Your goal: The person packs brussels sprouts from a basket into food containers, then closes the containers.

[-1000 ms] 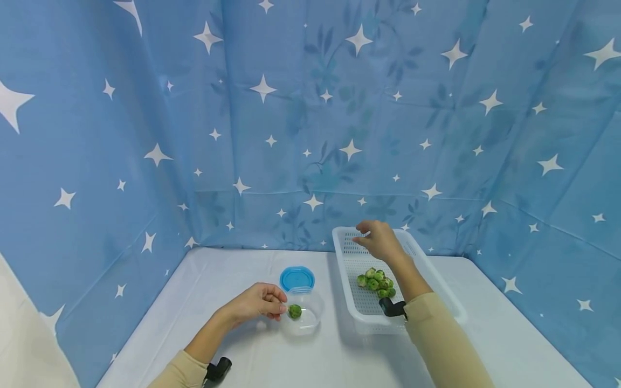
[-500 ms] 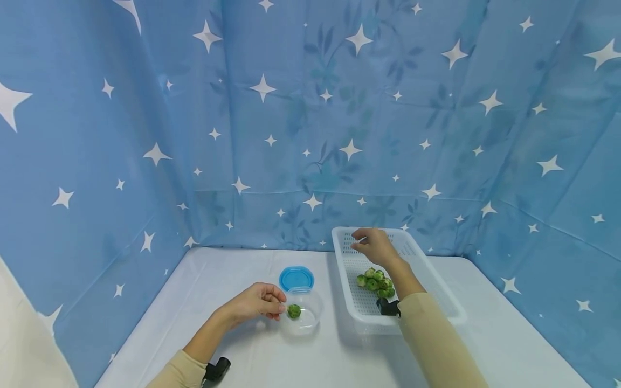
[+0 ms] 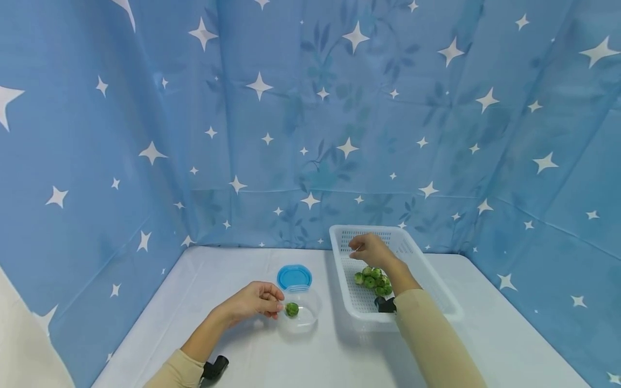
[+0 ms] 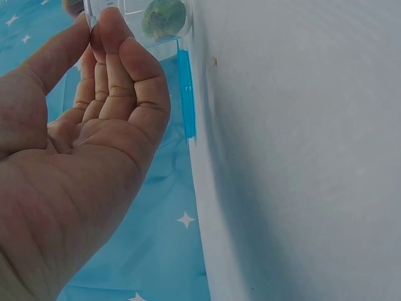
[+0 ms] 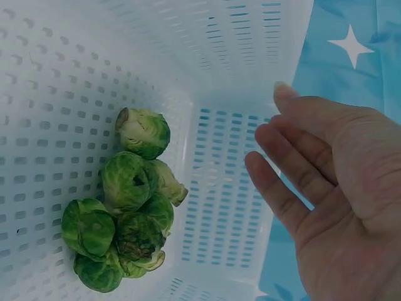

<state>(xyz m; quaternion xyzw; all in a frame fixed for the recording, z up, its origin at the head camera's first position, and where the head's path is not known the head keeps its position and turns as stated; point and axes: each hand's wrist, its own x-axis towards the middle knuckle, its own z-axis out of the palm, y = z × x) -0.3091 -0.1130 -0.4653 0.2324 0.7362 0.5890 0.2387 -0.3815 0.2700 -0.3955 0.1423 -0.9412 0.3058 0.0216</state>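
My left hand (image 3: 253, 300) pinches the rim of a small clear plastic container (image 3: 309, 319) between thumb and fingers. Inside it lies a single Brussels sprout (image 3: 292, 309), also visible at the top of the left wrist view. Over the far part of a white perforated basket (image 3: 341, 283) is my right hand (image 3: 372, 251), its fingers loosely bent and holding nothing. A pile of several Brussels sprouts (image 5: 128, 182) rests on the basket floor, nearer the person than the right fingertips. In the right wrist view those fingers are apart from the sprouts.
A blue lid (image 3: 294, 276) lies on the white tablecloth (image 3: 228, 269) just behind the container. The basket stands to the container's right. A blue star-patterned curtain (image 3: 310, 161) hangs around the back and sides of the table.
My right hand has come down a little over the basket and slightly toward the sprouts. The left hand keeps its grip on the container, and the head view has shifted slightly.
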